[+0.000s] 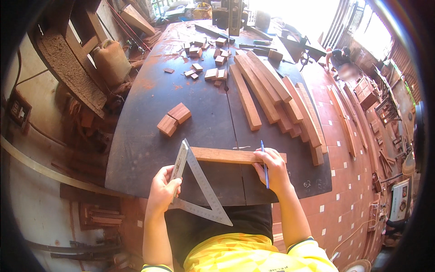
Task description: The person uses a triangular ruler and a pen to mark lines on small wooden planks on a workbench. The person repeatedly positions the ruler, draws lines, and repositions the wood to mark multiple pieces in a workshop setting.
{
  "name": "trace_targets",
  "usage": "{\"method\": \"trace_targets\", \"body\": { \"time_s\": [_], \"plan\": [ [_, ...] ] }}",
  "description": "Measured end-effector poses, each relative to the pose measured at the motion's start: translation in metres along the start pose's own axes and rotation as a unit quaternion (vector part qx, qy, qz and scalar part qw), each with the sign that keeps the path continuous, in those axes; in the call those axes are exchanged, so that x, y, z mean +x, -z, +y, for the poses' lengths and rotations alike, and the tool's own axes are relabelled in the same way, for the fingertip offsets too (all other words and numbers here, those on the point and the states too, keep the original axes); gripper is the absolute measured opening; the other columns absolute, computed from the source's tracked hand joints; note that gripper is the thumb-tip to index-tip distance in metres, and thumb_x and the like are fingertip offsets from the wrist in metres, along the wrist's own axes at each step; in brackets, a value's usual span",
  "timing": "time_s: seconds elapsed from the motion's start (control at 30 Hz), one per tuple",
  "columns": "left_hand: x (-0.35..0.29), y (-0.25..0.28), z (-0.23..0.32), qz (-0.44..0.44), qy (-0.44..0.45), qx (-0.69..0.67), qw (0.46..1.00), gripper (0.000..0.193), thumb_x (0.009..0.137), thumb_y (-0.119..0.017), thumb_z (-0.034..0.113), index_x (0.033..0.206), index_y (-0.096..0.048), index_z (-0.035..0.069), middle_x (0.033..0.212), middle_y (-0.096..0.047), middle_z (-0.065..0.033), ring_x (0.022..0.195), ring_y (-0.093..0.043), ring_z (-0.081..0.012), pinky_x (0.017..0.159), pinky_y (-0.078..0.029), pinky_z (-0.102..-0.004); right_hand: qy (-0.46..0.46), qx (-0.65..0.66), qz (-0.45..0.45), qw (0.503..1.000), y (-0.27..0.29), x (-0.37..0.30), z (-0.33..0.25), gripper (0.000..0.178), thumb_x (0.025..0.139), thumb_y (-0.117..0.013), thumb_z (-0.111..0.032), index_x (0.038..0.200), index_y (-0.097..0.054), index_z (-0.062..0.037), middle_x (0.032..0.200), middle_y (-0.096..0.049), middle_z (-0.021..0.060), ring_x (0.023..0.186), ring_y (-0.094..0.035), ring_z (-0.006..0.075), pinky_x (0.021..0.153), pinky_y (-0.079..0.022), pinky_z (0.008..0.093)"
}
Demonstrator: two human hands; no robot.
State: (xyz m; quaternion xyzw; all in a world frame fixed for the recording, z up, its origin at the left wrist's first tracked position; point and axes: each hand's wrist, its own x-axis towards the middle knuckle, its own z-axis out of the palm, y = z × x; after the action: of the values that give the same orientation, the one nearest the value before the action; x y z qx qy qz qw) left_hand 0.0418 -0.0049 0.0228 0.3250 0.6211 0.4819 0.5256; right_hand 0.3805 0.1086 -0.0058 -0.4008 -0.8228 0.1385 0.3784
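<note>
My left hand (164, 188) is closed on the thick edge of a metal triangle square (206, 186), thumb on top. The square's upper corner meets the left end of a wooden bar (222, 155) that lies crosswise near the table's front edge. My right hand (273, 170) grips a blue pen (265, 170), held upright between the fingers, and rests at the bar's right end. Beyond the bar to the left sit two short wood blocks (174, 119), side by side. To the right, long wooden bars (272, 97) lie in a stack.
The dark table (140, 149) has a slot running lengthwise. Small offcuts (195, 52) are scattered toward the back, before a machine part (229, 18). A plastic jerrycan (111, 60) stands at left. On the tiled floor at right lie more boards (343, 120); another person (340, 58) bends beyond.
</note>
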Motion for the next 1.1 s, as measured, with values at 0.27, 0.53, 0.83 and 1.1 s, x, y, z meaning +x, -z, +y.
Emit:
{"method": "trace_targets", "body": {
  "time_s": [0.27, 0.53, 0.83, 1.1],
  "plan": [
    [0.002, 0.001, -0.006, 0.01, 0.002, -0.001, 1.0, 0.04, 0.094, -0.061, -0.004, 0.134, -0.057, -0.005, 0.097, -0.064, -0.0081, 0.065, -0.06, -0.0098, 0.056, -0.049, -0.025, 0.001, -0.005, -0.002, 1.0, 0.0, 0.001, 0.0, 0.036, 0.079, -0.082, 0.001, 0.113, -0.071, -0.0017, 0.114, -0.073, 0.0188, 0.111, -0.069, 0.0393, 0.101, -0.055, 0.0465],
    [0.001, 0.004, -0.006, 0.017, -0.002, 0.007, 1.0, 0.041, 0.094, -0.061, -0.004, 0.135, -0.056, -0.005, 0.097, -0.064, -0.0085, 0.065, -0.06, -0.0097, 0.057, -0.05, -0.0247, 0.002, -0.007, 0.004, 1.0, -0.001, -0.001, 0.0, 0.036, 0.079, -0.082, 0.001, 0.113, -0.072, -0.0022, 0.114, -0.073, 0.019, 0.11, -0.069, 0.0392, 0.1, -0.056, 0.0466],
    [0.004, 0.04, -0.006, 0.107, -0.04, -0.031, 0.993, 0.041, 0.095, -0.064, -0.001, 0.135, -0.055, -0.005, 0.096, -0.064, -0.0067, 0.065, -0.06, -0.0102, 0.055, -0.05, -0.0253, 0.005, -0.01, 0.01, 1.0, -0.003, -0.003, 0.001, 0.036, 0.078, -0.083, 0.001, 0.112, -0.071, -0.0023, 0.114, -0.074, 0.0185, 0.109, -0.07, 0.0387, 0.099, -0.056, 0.0472],
    [-0.011, 0.081, -0.026, 0.125, -0.042, -0.13, 0.983, 0.03, 0.11, -0.059, 0.022, 0.13, -0.055, 0.0, 0.086, -0.061, -0.0048, 0.055, -0.057, -0.0098, 0.046, -0.046, -0.0237, 0.018, -0.019, 0.022, 0.999, -0.003, -0.004, 0.002, 0.036, 0.077, -0.083, 0.0, 0.111, -0.071, -0.0021, 0.114, -0.074, 0.0182, 0.108, -0.07, 0.0386, 0.099, -0.056, 0.0467]
  ]
}}
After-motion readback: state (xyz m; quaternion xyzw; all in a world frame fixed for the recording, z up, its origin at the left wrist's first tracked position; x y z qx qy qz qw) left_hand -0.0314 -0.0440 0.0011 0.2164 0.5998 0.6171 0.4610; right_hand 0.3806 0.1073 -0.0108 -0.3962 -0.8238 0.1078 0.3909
